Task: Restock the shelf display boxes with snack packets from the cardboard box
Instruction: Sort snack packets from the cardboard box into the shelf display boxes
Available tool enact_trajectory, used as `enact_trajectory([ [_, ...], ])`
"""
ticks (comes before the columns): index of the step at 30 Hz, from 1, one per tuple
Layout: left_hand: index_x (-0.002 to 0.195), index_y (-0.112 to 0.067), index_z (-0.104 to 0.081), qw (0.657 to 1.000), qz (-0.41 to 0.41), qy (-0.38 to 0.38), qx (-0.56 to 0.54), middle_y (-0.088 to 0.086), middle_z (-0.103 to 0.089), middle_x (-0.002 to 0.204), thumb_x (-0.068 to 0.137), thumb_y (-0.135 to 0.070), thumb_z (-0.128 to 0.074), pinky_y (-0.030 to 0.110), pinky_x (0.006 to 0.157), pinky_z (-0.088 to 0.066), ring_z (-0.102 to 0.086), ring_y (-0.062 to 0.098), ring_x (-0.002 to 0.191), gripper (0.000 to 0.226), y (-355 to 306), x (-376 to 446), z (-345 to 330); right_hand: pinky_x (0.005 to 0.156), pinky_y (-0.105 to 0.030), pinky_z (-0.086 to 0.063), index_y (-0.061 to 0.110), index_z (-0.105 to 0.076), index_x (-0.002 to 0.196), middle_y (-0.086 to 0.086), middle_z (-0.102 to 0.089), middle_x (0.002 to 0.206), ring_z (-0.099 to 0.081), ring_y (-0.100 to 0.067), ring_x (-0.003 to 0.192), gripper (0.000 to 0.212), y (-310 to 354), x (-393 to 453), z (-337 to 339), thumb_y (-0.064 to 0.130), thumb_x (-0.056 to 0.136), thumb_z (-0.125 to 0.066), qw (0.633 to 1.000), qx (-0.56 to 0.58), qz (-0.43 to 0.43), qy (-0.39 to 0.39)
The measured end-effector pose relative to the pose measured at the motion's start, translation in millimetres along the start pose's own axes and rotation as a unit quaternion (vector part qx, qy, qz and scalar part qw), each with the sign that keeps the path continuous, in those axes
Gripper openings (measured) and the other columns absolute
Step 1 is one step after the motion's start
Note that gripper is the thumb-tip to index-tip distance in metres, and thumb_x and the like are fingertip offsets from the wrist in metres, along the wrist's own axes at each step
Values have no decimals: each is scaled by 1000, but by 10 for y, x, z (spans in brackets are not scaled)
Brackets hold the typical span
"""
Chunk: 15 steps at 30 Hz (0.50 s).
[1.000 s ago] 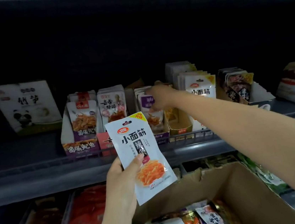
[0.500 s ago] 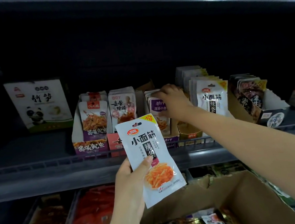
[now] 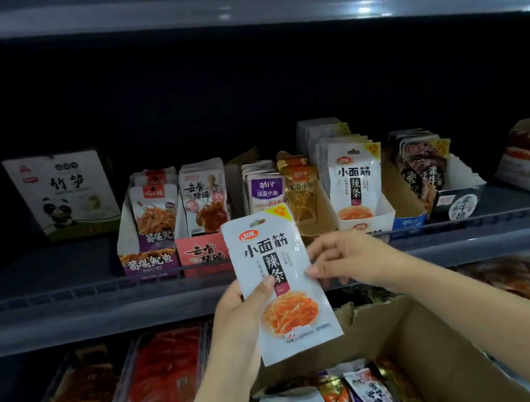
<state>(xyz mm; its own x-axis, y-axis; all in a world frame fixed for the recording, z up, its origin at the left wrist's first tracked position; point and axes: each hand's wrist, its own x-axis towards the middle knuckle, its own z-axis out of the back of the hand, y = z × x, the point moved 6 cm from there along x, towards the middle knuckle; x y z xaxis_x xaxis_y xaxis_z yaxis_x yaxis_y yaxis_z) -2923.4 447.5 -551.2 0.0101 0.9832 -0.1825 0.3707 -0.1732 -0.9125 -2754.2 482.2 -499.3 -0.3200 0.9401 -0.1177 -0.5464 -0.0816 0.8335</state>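
A dim shelf carries display boxes along its front edge; a cardboard box sits below. The left hand grips a white packet upright before the shelf edge; the right hand pinches its right side.

Your left hand hides the lower left edge of the white packet, which in turn covers the fronts of the middle display boxes. The cardboard box runs off the bottom edge. The trays on the lower shelf are too dim to read.
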Motion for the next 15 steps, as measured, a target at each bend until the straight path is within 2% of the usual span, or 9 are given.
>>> enact_trajectory([
  [2,110,-12,-68,1000,-3,16,20,7,-75,102,92,-14,-61,48,88,-55,-72,27,95,19,0,-21,-156,65,-24,-52,13,-65,87,-4,-72,75,-63,-15,68,7,-69,-97,135,15,84,-72,999,31,-3,-33],
  [5,107,-16,-68,996,-33,22,86,-1,-75,102,94,-16,-60,42,89,-55,-71,18,95,16,-61,48,-382,51,-16,-44,10,-59,83,3,-63,60,-59,-8,55,10,-102,-214,426,11,87,-69,996,46,4,-78],
  [9,106,-26,-61,990,-39,30,131,-4,-70,105,98,-15,-55,33,86,-55,-68,12,96,15,-107,175,-703,45,-20,-41,11,-55,82,0,-64,63,-58,-12,53,11,-171,-302,949,9,91,-62,981,55,21,-187],
  [11,112,-29,-59,977,-75,26,198,-11,-63,110,99,-15,-54,30,91,-52,-60,2,97,20,-122,254,-841,40,-17,-38,13,-53,83,0,-67,64,-56,-6,45,13,-182,-293,1247,9,94,-56,966,38,30,-254],
  [13,118,-31,-59,931,-148,0,333,-14,-56,119,98,-16,-54,30,100,-44,-53,2,108,25,-138,352,-953,42,-16,-41,13,-52,88,-2,-68,66,-58,-2,44,10,-196,-233,1503,9,96,-53,950,43,34,-308],
  [15,126,-31,-58,849,-242,-35,469,-12,-49,133,97,-18,-53,36,113,-25,-39,10,129,32,-169,416,-1078,52,-21,-49,13,-52,92,-2,-68,69,-64,-7,56,7,-244,-124,1687,9,97,-51,935,57,30,-350],
])
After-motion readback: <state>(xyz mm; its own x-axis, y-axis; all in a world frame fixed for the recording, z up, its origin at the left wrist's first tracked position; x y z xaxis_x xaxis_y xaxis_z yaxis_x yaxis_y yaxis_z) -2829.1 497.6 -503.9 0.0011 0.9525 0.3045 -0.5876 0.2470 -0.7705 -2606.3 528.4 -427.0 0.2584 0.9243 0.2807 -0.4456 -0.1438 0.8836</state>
